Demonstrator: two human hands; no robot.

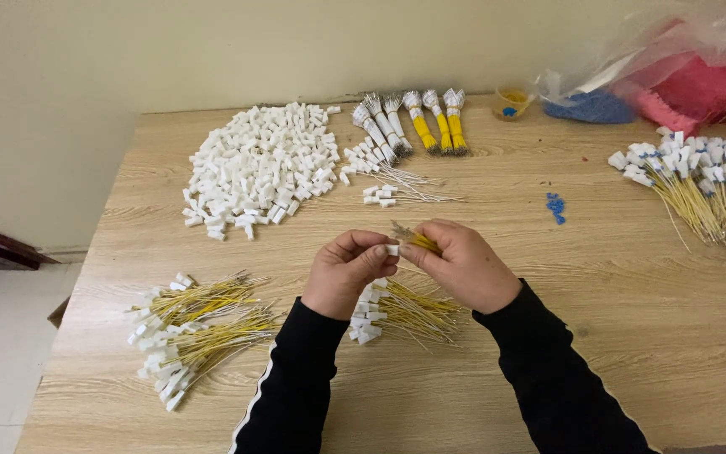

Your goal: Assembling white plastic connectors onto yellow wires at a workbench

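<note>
Yellow wires [420,242], thin and likely springy, sat pinched in the right hand [464,265] mid-table [615,336]; the left hand [348,271] clamped a small, light white connector [391,250], best gripped by its sides.

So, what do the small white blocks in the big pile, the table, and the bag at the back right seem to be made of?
White blocks: probably moulded plastic, matt, uniform white with sharp edges. Table: wood or a wood-look laminate, pale with grain lines and a slight sheen; which one is unclear. Bag: thin clear plastic film, wrinkled and glossy, with pink contents showing through.
</note>
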